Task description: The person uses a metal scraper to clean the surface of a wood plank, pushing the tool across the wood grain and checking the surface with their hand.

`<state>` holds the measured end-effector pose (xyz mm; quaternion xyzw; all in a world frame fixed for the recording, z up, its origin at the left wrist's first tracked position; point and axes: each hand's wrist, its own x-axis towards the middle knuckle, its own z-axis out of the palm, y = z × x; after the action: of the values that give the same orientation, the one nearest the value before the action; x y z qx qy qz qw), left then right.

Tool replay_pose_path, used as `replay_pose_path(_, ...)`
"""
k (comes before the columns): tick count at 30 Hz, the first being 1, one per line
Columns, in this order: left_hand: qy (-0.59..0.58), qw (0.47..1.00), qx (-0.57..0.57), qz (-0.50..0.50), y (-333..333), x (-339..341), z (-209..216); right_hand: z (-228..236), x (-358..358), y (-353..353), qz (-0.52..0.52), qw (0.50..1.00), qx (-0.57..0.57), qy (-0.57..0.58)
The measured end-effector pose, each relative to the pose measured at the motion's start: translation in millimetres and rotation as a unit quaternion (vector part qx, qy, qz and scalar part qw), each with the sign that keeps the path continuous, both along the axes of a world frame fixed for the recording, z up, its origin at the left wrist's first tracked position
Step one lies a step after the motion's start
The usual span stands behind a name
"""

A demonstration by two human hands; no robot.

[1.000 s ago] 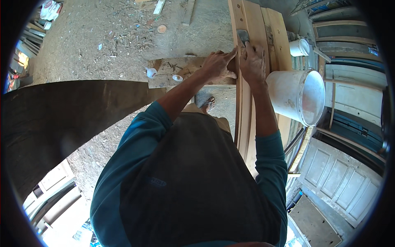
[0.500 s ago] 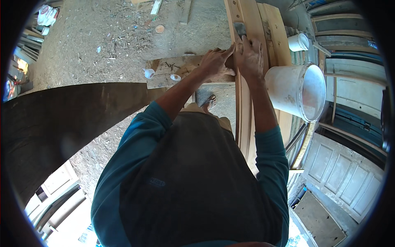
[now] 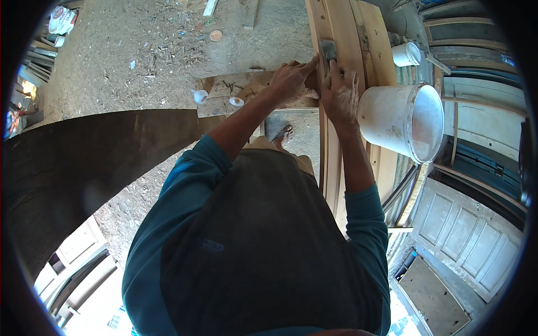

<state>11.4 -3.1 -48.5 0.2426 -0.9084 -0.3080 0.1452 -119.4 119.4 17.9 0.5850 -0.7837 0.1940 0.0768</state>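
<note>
On the plank [image 3: 320, 19]: right hand [image 3: 340, 96], fingers grasping a flat scraper [image 3: 328, 50]
At its left edge: left hand [image 3: 288, 84], fingers parted, unclenched
Right of both: white bucket [image 3: 386, 119]

Left of your left fingers [image 3: 295, 78], the worktop [image 3: 216, 107] carries a white cup [image 3: 200, 96], a round white lid [image 3: 236, 101] and thin dark pieces [image 3: 230, 85]; beyond, the floor [image 3: 280, 33] bears wood debris [image 3: 162, 61]. Long planks [image 3: 346, 33] lie beneath your right fingers [image 3: 335, 71].

The left hand [image 3: 291, 84] spreads thumb from forefinger while the right hand [image 3: 341, 96], back upward, extends its forefinger forward.
</note>
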Motion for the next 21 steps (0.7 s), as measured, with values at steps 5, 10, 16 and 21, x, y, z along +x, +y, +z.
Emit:
replay_pose_path(5,0.008,1.0,0.019,-0.003,0,0,7,-2,-13,-37,-0.02,1.0,0.013,0.02)
replay_pose_path(10,0.011,1.0,0.019,-0.001,-1,0,6,-5,-13,-35,-0.022,0.998,0.05,0.02)
replay_pose_path(16,0.01,1.0,0.022,-0.002,0,2,8,1,5,3,-0.005,0.998,0.052,0.026)
replay_pose_path(21,-0.004,0.999,0.04,-0.014,-1,1,11,-1,13,20,0.001,0.997,0.05,0.052)
